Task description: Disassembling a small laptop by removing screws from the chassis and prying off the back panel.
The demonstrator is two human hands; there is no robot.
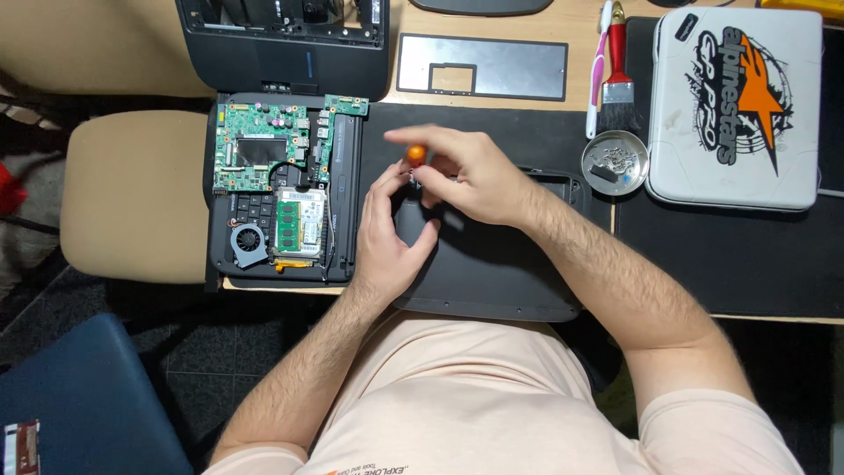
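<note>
Orange-capped screwdriver [416, 157] between both hands [440, 207].

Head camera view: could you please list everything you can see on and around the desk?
opened laptop base: one, black with green circuit board, desk left
black cover panel: one, desk centre, under the hands
orange-tipped screwdriver: one, in right hand
keyboard bezel: one, grey, top centre
brush: one, red handle, top right
metal dish: one, round, holds small parts
white case: one, right
beige chair: one, left
left hand: on the panel
right hand: gripping the screwdriver
</note>
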